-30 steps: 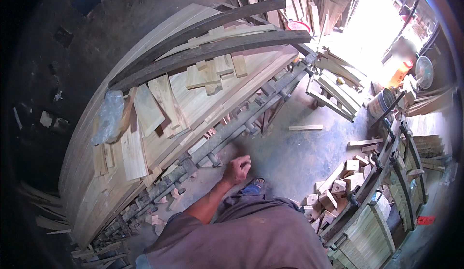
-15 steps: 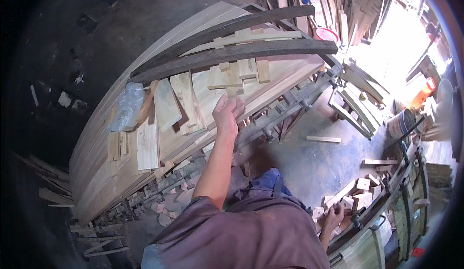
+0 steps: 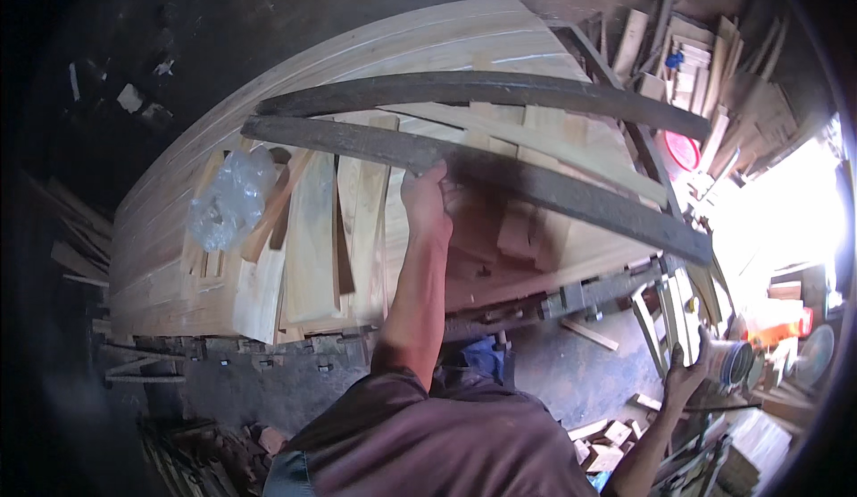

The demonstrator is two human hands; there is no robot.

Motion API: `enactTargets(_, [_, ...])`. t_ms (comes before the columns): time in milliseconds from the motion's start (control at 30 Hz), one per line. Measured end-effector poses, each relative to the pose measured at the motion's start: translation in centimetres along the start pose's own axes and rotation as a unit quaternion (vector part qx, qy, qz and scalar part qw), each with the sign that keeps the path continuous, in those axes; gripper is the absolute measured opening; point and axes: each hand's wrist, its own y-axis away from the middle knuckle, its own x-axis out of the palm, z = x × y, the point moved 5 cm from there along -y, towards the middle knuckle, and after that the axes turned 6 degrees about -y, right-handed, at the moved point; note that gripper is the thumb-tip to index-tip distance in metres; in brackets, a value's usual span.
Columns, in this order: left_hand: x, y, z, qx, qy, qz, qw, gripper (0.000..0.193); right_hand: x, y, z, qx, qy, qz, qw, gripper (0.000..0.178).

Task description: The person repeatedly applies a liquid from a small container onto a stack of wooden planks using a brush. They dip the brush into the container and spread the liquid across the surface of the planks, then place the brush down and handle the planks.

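Across the wide pale panel of joined planks [image 3: 178, 220] lie two dark curved wooden beams. My left hand [image 3: 427, 200] is at the lower edge of the nearer dark wooden beam [image 3: 348, 142], its fingers curled against it. Some of those fingers are hidden. Farther back, the second dark beam [image 3: 500, 86] rests untouched. To the right, my right hand [image 3: 687, 376] is raised off the floor pile, thumb and fingers apart, with nothing visible in it. It overlaps the view of a paint bucket [image 3: 730, 363]; I cannot tell whether they touch.
Loose pale boards [image 3: 312, 238] and a clear plastic bag [image 3: 234, 195] lie on the panel's left part. Wood blocks [image 3: 609, 443] sit on the floor at the lower right. A red basin [image 3: 681, 150] and stacked offcuts stand at the back right, beside glaring daylight.
The whole view has turned, swinging the beams' right ends lower. My left hand has come up to the nearer beam. My right hand has left the wood blocks and moved up and rightward.
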Motion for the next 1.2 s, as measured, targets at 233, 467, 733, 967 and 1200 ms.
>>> enactTargets(233, [-1.1, -5.9, -0.5, -0.006, 0.191, -0.081, 0.978, 0.028, 9.5, -15.5, 5.9, -0.122, 0.122, 0.195, 0.966, 0.097])
enactTargets(467, [-0.6, -7.9, -1.7, 0.04, 0.277, -0.093, 0.956, 0.019, 12.9, -19.7, 6.3, -0.143, 0.095, 0.294, 0.94, 0.067])
enactTargets(733, [3.7, -4.6, -1.3, 0.048, 0.269, 0.069, 0.959, 0.027, 6.2, -12.6, 2.6, -0.123, 0.068, 0.137, 0.981, 0.047])
enactTargets(967, [5.6, 4.2, -4.1, 0.027, 0.126, 0.204, 0.971, 0.046, -6.1, 0.5, 1.8, -0.102, 0.149, 0.117, 0.976, 0.051])
enactTargets(1200, [16.9, 18.0, 2.0, -0.147, 0.083, 0.478, 0.862, 0.045, -16.3, 27.4, 2.4, 0.11, 0.152, 0.087, 0.978, 0.053])
